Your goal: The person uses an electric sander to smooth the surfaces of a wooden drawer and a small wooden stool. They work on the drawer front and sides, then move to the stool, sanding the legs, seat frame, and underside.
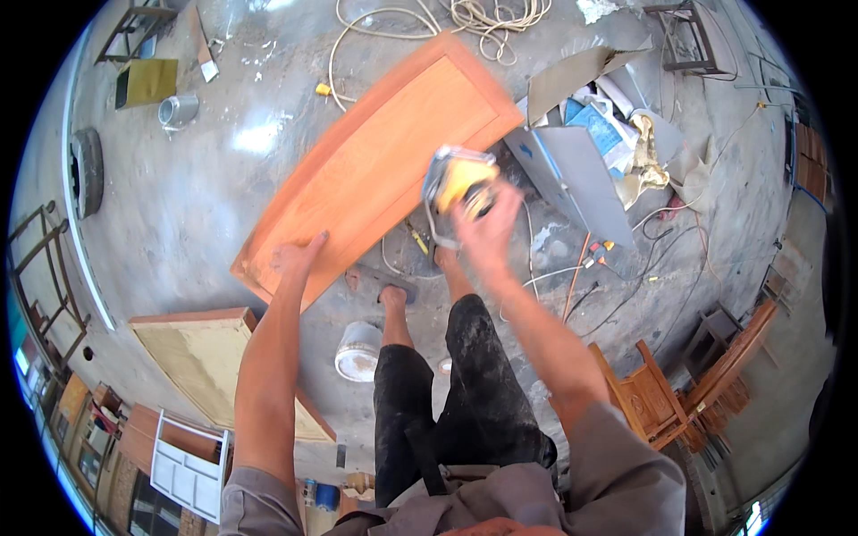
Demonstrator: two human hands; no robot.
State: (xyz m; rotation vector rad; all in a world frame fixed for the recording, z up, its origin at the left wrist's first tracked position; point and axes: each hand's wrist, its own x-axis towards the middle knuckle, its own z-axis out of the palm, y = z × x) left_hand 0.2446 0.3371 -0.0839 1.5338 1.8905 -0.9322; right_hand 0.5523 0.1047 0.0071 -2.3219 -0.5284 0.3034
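A long orange-brown wooden panel (375,152) with a raised frame border lies tilted across the middle of the view. My left hand (295,257) rests on its lower left end, palm down, thumb stretched apart from the fingers. Over the panel's right edge, my right hand (490,223) is wrapped round a yellow-and-black power sander (460,177). Both the sander and that hand are smeared by motion, so whether the sander touches the wood I cannot tell. What supports the panel is hidden beneath it.
Right of the panel stands an opened grey cardboard box (572,170) with crumpled wrappings. Cables (500,22) coil beyond the panel and trail over the floor at right. A white bucket (359,351) stands by my feet. Another framed panel (192,353) leans at left; carved wooden furniture (648,393) stands at right.
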